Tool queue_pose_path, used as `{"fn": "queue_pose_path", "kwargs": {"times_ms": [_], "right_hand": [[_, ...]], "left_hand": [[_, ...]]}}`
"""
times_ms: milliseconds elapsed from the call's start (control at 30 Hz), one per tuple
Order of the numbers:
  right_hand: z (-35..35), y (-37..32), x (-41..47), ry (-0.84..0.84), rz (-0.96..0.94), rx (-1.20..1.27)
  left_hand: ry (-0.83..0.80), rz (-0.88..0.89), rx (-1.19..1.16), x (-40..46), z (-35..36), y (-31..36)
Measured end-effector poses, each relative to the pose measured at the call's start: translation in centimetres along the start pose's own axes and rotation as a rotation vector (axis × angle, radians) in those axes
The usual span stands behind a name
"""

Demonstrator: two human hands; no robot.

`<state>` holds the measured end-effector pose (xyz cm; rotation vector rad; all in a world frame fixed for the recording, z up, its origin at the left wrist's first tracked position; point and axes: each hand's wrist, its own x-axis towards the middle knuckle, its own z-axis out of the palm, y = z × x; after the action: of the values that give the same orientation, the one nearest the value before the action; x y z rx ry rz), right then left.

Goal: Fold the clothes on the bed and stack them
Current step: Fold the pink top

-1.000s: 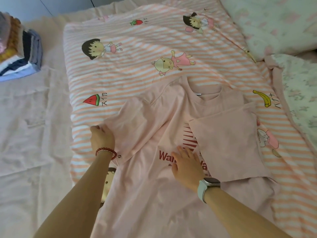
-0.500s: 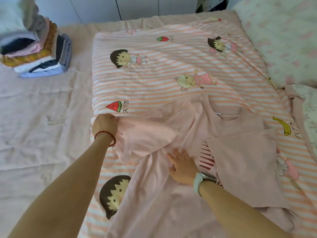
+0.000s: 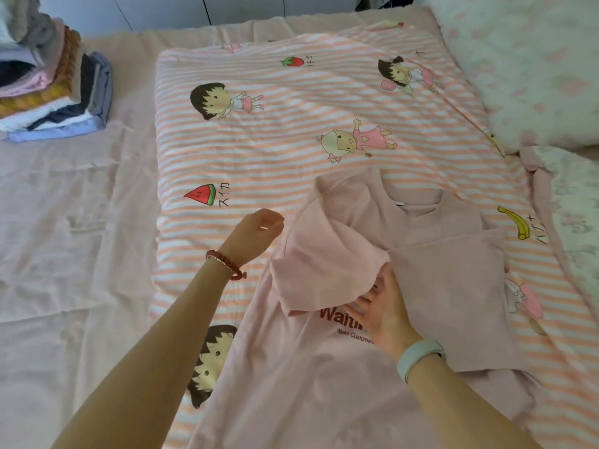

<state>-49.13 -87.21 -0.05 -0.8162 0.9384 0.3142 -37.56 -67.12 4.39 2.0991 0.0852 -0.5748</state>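
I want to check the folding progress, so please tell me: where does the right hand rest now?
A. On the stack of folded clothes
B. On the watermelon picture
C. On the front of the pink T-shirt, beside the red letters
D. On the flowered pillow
C: the right hand lies flat on the pink T-shirt, its fingers at the red letters.

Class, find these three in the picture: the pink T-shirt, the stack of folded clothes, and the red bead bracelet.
pink T-shirt (image 3: pixel 311 367), head view, on the bare front below the print.
stack of folded clothes (image 3: pixel 61 102), head view, on its layered side.
red bead bracelet (image 3: pixel 225 264), head view, on the beads across the left wrist.
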Motion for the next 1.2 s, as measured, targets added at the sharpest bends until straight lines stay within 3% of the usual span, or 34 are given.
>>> {"fn": "queue_pose_path", "kwargs": {"times_ms": [133,200,267,367,433,533,600,700,800,933,1067,1200], "right_hand": [[0.0,0.3,0.2,0.047,-0.06,0.086],[0.3,-0.2,0.5,0.095,-0.121,0.077],[0.5,-1.1,0.5,0.124,-0.243,-0.103],[0.6,-3.1,-0.5,0.078,-0.574,-0.485],[0.4,-4.3,-0.9,0.034,-0.746,-0.647],[-0.5,-5.9,-0.6,0.141,-0.861,-0.666],[-1.5,-6.9,0.0,0.246,-0.826,-0.547],[-3.5,-6.9,0.9,0.243,-0.527,-0.376],[-5.6,-4.8,1.4,0.189,-0.411,-0.563],[-6.8,-3.7,1.9,0.159,-0.361,-0.559],[-6.3,-2.5,1.8,0.055,-0.359,-0.67],[-5.0,-2.3,0.6,0.086,-0.515,-0.738]], "left_hand": [[-0.044,-0.057,0.11,0.8,3.3,-3.1],[-0.059,0.006,0.179,1.2,4.8,-3.1],[-0.039,0.124,0.343,2.1,6.0,-2.4],[-0.043,0.31,0.61,3.8,7.2,0.5],[-0.159,0.373,0.793,5.4,7.9,2.8],[-0.322,0.335,0.937,7.6,8.6,5.7],[-0.279,0.33,0.944,8.8,8.6,7.0],[-0.155,0.382,0.917,9.9,9.0,7.6],[-0.028,0.43,0.939,9.4,10.9,5.7],[0.107,0.578,0.999,7.0,13.8,1.1],[0.048,0.495,0.915,6.9,15.4,-1.1],[0.06,0.403,0.805,7.5,15.4,-0.9]]}}
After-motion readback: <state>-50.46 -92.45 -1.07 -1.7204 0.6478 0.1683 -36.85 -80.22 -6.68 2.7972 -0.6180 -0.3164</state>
